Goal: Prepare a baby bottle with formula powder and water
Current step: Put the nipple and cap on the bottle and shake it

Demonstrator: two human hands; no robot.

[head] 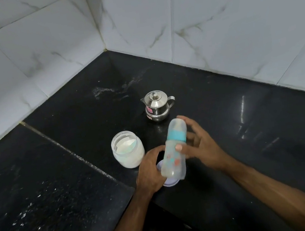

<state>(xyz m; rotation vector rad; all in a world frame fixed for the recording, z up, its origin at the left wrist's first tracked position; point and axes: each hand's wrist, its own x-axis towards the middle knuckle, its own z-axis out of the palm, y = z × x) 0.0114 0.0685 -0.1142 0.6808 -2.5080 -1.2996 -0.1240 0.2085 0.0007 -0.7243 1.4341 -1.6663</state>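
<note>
Holding the capped baby bottle (172, 151) tilted above the counter (249, 141), the right hand (198, 144) pinches its middle; left hand (151, 172) curls near its base, grip unclear. Light, smooth plastic, probably slippery.

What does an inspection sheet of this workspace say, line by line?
Surface: black stone counter, white specks at left, pale smear near the corner.
Job's things: baby bottle, teal collar and clear cap on, tilted, blurred; open powder jar, white powder inside; steel pot, lid on.
Clutter: pale round lid under the bottle.
Grippers: right hand holds the bottle; left hand at its base.
Cables: nothing seen.
Surroundings: white marble-look tiled walls.
</note>
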